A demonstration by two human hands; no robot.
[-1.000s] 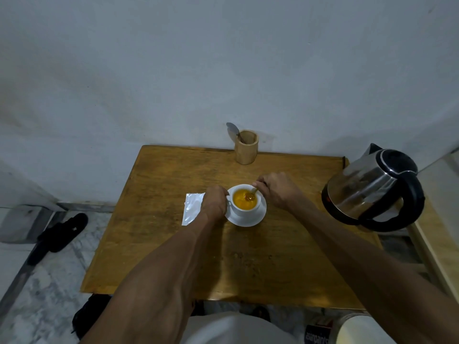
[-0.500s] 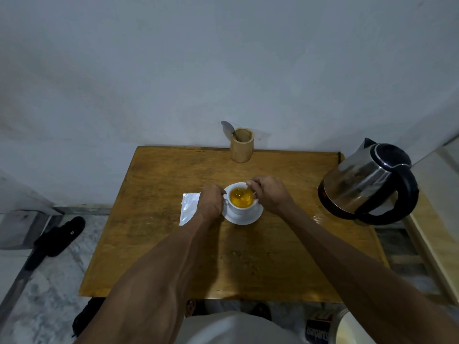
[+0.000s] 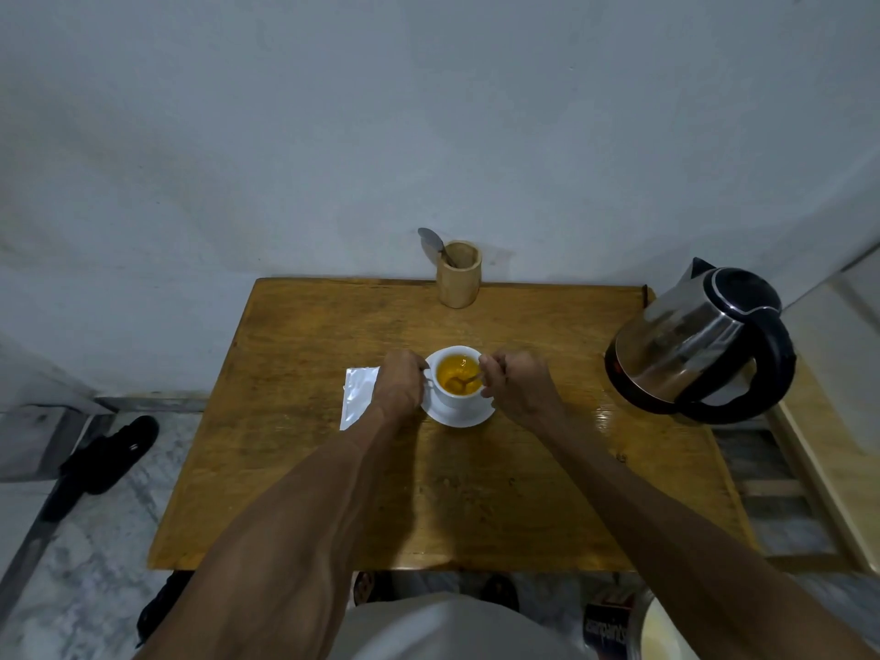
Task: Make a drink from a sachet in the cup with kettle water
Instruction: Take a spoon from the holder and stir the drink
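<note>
A white cup (image 3: pixel 452 397) holding orange liquid stands on a white saucer (image 3: pixel 469 417) in the middle of the wooden table (image 3: pixel 524 493). My left hand (image 3: pixel 399 385) grips the cup's handle side. My right hand (image 3: pixel 516 385) pinches a small spoon (image 3: pixel 469 379) whose bowl sits in the liquid. A silver sachet (image 3: pixel 357 397) lies flat on the table just left of my left hand. The steel kettle (image 3: pixel 695 343) with black lid and handle stands at the table's right edge.
A wooden holder (image 3: pixel 458 281) with another spoon (image 3: pixel 431 242) stands at the table's back edge by the wall. A black sandal (image 3: pixel 112 457) lies on the floor at the left. A tin (image 3: pixel 607 631) sits on the floor at the lower right.
My right hand has shifted around the cup's rim with the spoon, whose bowl now lies lower in the liquid. My left hand stays on the cup.
</note>
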